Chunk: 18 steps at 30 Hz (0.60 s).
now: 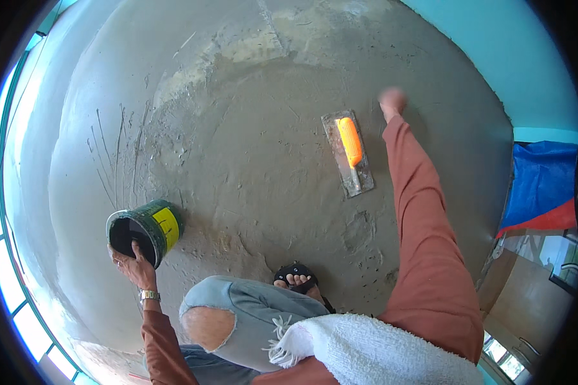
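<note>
My left hand (135, 268), with a gold watch at the wrist, grips the rim of a dark green bucket (150, 213) at the left. Tilted on its side toward the left, the bucket has a yellow label and dark contents that I cannot make out. My right hand (393, 101) reaches far forward over the grey wet cement floor (250, 141). Motion smears its fingers, and nothing clearly shows in it. Just left of that hand, a plastering trowel (349, 153) with an orange handle lies flat on the cement, handle up, touched by neither hand.
My sandalled foot (295, 280) is on the cement below the middle. A white towel (372, 350) hangs over my right side. A teal wall (501, 58) bounds the floor at far right, with a blue and red tarp (539, 183) nearer. Windows (6, 256) line the left.
</note>
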Motion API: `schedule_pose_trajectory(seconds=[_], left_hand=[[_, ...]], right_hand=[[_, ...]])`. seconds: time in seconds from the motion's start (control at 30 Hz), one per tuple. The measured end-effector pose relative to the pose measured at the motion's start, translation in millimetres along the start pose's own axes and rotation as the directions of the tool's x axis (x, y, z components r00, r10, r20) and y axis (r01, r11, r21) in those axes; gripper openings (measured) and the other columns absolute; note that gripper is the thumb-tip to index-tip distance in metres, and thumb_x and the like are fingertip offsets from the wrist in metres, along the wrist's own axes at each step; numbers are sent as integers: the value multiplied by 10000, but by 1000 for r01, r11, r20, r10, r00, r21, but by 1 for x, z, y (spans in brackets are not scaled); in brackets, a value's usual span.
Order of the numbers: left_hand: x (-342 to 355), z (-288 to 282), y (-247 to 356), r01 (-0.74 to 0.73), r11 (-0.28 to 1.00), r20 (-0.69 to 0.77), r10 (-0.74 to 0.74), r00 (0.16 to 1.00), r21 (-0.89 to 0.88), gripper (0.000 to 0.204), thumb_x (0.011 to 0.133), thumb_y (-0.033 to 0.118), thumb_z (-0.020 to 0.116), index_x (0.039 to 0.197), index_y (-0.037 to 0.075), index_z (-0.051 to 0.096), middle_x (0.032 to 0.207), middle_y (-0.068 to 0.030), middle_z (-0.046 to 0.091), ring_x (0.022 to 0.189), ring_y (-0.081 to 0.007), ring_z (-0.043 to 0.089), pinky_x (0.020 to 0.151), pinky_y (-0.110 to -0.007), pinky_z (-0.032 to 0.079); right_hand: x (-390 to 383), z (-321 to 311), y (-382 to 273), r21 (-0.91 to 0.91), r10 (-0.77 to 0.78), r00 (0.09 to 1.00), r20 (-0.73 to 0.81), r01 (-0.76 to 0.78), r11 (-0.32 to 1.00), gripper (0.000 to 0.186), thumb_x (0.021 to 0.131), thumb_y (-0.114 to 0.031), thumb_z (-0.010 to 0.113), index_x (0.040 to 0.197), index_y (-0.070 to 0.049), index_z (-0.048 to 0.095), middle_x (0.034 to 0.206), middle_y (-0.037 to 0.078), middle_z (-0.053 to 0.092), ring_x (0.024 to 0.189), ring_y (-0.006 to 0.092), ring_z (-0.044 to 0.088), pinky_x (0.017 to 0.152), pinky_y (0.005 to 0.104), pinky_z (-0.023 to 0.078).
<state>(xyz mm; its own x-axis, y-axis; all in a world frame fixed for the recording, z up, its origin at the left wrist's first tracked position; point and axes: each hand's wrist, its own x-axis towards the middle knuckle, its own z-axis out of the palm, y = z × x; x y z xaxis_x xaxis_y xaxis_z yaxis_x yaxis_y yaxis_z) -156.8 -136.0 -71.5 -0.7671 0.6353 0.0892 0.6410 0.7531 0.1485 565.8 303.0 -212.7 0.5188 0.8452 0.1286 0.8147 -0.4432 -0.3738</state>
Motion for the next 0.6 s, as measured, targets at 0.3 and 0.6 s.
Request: schedule_pose_trajectory(seconds=[0.3, 0.6], left_hand=[[-5, -11, -3, 13, 1000, -11, -13, 1000, 16, 787, 972, 431, 587, 1563, 65, 219, 1542, -233, 361, 1406, -416, 373, 1150, -499, 313], [-1, -13, 9, 25, 1000, -12, -25, 1000, -14, 795, 962, 392, 606, 1562, 59, 204, 1536, -232, 367, 1402, -417, 375, 1146, -506, 313]], right_hand=[[-124, -228, -205, 804, -664, 748, -21, -382, -456, 122, 1018, -208, 597, 1069, -98, 606, 980, 52, 642, 789, 144, 562, 677, 294, 440], [-129, -141, -240, 303, -617, 787, 27, 582, 755, 566, 890, -204, 691, 1388, -52, 466, 1324, 216, 530, 1224, 388, 541, 1007, 501, 477]])
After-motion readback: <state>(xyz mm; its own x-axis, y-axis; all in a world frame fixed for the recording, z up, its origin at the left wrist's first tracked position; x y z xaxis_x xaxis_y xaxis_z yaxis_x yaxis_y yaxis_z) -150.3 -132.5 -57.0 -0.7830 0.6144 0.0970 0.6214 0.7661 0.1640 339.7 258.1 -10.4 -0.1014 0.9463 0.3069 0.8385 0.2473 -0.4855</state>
